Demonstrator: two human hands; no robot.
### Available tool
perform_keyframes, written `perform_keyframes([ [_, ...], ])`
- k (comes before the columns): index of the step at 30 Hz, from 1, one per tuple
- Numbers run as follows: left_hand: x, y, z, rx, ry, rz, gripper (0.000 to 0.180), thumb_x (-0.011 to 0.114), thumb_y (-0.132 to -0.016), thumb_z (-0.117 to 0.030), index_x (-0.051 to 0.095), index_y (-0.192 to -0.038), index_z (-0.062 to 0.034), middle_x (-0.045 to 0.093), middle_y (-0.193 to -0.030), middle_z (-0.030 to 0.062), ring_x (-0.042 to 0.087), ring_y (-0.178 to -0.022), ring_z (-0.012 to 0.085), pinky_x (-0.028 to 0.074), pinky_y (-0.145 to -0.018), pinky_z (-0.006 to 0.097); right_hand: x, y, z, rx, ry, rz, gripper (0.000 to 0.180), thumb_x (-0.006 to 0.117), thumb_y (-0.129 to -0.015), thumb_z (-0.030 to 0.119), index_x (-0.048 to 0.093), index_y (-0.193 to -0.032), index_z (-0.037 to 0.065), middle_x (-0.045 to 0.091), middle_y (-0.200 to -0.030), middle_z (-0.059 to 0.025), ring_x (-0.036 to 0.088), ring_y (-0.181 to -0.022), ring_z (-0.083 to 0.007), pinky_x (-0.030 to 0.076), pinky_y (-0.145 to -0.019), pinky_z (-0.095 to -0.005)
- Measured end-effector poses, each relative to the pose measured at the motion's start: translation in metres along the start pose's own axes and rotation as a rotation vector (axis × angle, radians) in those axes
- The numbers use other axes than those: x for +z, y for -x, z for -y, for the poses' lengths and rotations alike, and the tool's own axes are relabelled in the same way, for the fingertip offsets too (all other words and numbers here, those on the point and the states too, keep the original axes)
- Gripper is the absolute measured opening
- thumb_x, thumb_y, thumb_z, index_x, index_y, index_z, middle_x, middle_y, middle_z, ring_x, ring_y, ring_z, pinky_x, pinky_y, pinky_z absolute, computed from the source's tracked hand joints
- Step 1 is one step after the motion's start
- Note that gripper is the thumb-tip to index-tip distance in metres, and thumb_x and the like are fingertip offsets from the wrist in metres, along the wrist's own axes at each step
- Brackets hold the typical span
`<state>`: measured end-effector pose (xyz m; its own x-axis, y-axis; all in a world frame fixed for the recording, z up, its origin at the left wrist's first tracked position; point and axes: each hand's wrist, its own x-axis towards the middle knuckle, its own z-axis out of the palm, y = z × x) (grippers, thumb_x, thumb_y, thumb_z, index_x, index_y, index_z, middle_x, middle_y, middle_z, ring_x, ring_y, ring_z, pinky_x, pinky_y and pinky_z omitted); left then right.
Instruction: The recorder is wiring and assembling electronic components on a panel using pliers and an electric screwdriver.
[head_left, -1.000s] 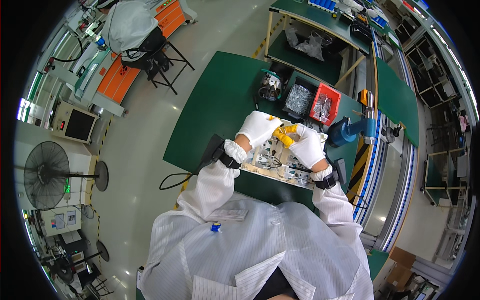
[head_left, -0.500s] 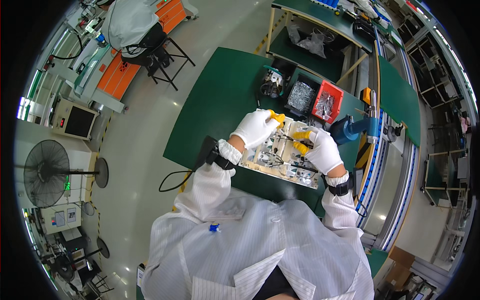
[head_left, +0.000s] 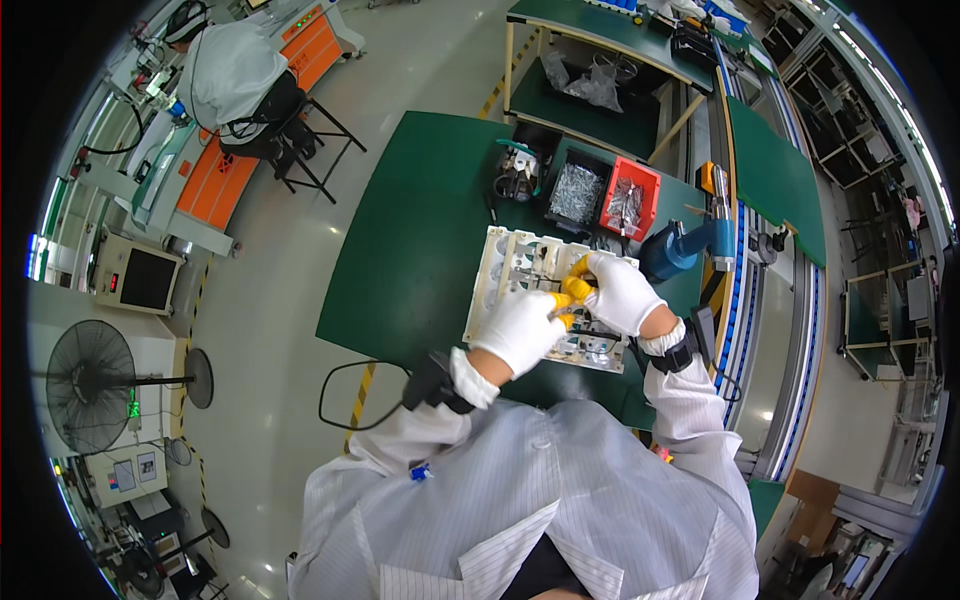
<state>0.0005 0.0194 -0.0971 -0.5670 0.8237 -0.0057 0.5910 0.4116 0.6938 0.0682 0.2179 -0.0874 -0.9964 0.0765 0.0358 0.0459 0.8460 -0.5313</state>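
A cream-coloured frame (head_left: 488, 262) with several compartments, dark wires and small metal parts lies flat on the green table. My left hand (head_left: 522, 332), in a white glove with yellow fingertips, is over its front part, fingers pinched together. From the right, my right hand (head_left: 622, 296), gloved the same way, reaches over the frame's middle with its yellow fingertips closed. The fingertips of both hands almost meet. Whatever is between them is too small and covered to make out. Dark wires run in the frame close by the fingers.
Beyond the frame stand a black bin of small metal parts (head_left: 577, 190), a red bin of metal pieces (head_left: 630, 198) and a black holder with hand tools (head_left: 519, 170). A blue power tool (head_left: 672, 250) is at the right, beside the conveyor rail (head_left: 735, 330). A person (head_left: 235, 85) sits far left.
My left hand has come from the frame's far edge toward me, onto its front part. My right hand has shifted slightly left and away from me, and the fingertips are closer together.
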Motion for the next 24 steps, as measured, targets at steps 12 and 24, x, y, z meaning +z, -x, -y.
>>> perform_keyframes([
  [12, -0.029, 0.028, -0.015, 0.152, 0.06, -0.135, 0.032, 0.07, -0.09, -0.029, 0.074, -0.114, -0.0082, 0.07, -0.109, 0.0138, 0.065, -0.099, 0.0334, 0.053, -0.089, 0.043, -0.027, -0.018, 0.048, 0.003, 0.408, 0.084, 0.023, 0.078, -0.073, 0.021, 0.075, -0.094, 0.011, 0.071, -0.08, -0.0125, 0.071, -0.076, -0.0322, 0.057, -0.067, -0.0403],
  [24, -0.033, -0.082, 0.058, -0.05, -0.031, 0.031, 0.039, 0.061, -0.093, -0.036, 0.075, -0.096, 0.0007, 0.071, -0.092, 0.0233, 0.069, -0.083, 0.0404, 0.055, -0.076, 0.046, 0.022, -0.005, -0.003, -0.304, 0.532, -0.364, 0.015, 0.073, -0.076, 0.024, 0.069, -0.085, 0.013, 0.066, -0.08, -0.0034, 0.063, -0.076, -0.024, 0.052, -0.072, -0.0368],
])
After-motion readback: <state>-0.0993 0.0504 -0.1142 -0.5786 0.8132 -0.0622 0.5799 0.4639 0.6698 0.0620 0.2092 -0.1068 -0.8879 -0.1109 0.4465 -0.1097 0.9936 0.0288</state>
